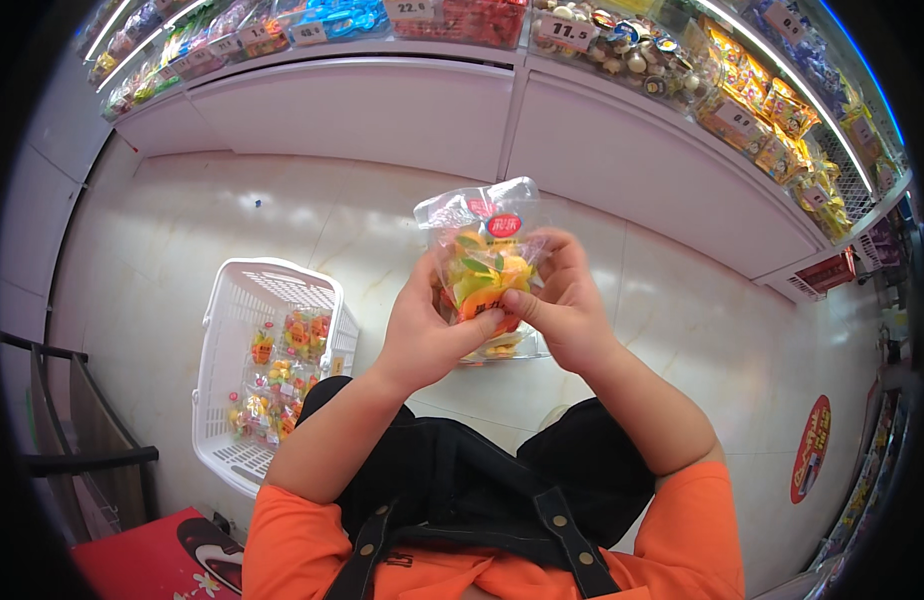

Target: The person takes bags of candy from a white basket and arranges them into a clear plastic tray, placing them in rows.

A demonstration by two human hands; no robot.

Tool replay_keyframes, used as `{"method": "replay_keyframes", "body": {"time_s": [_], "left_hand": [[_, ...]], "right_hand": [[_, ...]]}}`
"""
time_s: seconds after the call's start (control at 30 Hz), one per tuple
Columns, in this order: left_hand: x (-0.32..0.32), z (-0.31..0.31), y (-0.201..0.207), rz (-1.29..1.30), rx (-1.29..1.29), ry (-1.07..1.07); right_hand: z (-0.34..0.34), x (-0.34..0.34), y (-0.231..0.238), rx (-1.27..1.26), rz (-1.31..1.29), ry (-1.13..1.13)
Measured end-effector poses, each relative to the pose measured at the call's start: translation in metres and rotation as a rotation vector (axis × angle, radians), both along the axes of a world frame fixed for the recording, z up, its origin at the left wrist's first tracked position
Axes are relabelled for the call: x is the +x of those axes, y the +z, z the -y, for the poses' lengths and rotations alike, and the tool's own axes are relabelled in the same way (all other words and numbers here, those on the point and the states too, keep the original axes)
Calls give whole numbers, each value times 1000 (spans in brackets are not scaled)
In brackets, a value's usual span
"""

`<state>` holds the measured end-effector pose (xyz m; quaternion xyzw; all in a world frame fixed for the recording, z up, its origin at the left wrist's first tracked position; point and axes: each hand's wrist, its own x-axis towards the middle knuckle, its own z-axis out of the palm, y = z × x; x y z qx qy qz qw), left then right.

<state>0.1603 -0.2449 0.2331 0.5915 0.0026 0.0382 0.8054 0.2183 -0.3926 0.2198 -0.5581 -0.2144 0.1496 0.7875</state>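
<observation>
Both hands hold a clear plastic snack packet [494,265] with a red oval label, yellow-orange contents and green leaf shapes, raised over the floor in front of my knees. My left hand [427,325] grips its left side, the thumb pressed on the lower front. From the right, my right hand [570,305] closes on it, thumb on the front and fingers behind. A second clear film edge shows at the top left, so more than one packet may be in my hands. Beneath them, a clear container [507,348] with yellowish pieces is mostly hidden.
A white plastic basket [220,340] stands on the floor at my left, with several similar packets [280,385] inside. White cabinets [372,105] curve across the far side, topped by bins of wrapped snacks [637,60]. A dark metal rack [92,400] and a red box [147,555] are at the lower left.
</observation>
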Motion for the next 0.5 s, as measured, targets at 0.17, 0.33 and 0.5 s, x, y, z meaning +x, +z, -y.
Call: {"method": "replay_keyframes", "body": {"time_s": [0.17,0.33,0.5], "left_hand": [[2,-20,-16,142,622,-48],[4,-17,-16,162,1060,-176],[16,-22,-16,126,973,-234]], "right_hand": [[14,4,30,-689,1000,-475],[18,6,31,-984,738,66],[13,21,38,-1292,265,384]]}}
